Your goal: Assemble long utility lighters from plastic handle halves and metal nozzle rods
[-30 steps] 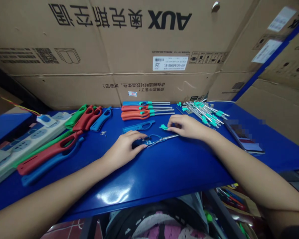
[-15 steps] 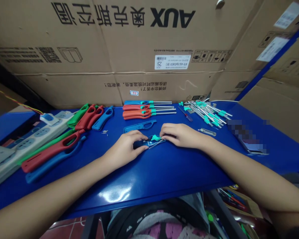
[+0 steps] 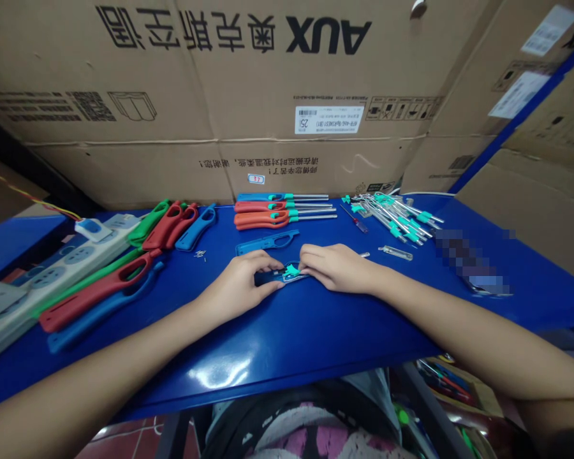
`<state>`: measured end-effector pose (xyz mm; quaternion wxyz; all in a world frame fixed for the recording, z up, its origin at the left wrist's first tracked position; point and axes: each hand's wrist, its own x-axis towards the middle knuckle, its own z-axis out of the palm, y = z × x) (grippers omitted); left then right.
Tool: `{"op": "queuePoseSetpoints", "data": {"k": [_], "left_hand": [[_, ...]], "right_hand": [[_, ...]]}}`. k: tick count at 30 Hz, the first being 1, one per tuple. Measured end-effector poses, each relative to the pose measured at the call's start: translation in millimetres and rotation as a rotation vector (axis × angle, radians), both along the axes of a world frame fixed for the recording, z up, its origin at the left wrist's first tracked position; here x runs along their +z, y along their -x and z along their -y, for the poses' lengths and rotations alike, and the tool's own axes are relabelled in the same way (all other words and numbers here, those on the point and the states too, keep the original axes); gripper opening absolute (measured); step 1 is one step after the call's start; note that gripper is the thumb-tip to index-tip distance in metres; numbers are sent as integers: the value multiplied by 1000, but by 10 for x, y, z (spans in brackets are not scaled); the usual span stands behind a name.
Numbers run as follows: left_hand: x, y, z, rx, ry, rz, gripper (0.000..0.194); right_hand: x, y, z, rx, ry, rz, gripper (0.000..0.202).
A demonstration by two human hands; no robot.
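In the head view, my left hand [image 3: 243,280] is closed around a blue lighter casing [image 3: 266,276] low over the table, thumb on the near side. A teal trigger piece [image 3: 291,271] and a thin pale wire [image 3: 293,278] lie at the casing, between my hands. The fingers of my right hand [image 3: 333,268] are bent together over the casing's right end and hide it. Past the knuckles of that hand pokes the tip of a metal tube [image 3: 365,255]. Just behind my hands lies another blue casing half [image 3: 266,243].
Assembled lighters [image 3: 263,220] lie in a stack at the back. To the right are metal tubes with teal parts [image 3: 402,220], a screwdriver [image 3: 360,225], a clear part [image 3: 397,253] and a phone [image 3: 473,264]. Coloured casings [image 3: 100,296], small screws [image 3: 199,254] and a power strip [image 3: 57,274] occupy the left.
My right hand has moved slightly left and down over the casing, and a metal tube tip now shows beyond it. The teal piece sits lower in the casing. My left hand stays in place.
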<state>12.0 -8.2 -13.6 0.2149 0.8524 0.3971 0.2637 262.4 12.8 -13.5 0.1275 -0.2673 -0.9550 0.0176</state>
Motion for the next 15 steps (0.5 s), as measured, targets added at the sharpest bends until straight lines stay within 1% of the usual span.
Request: {"op": "queuePoseSetpoints", "data": {"k": [6,15], "left_hand": [[-13,-1,-10,4,34,16,21],[-2,-11,-8,10,61,18,20]], "right_hand": [[-41,19,33,12,-96,55,16],[-2,42,43,35,-53,36,17]]}}
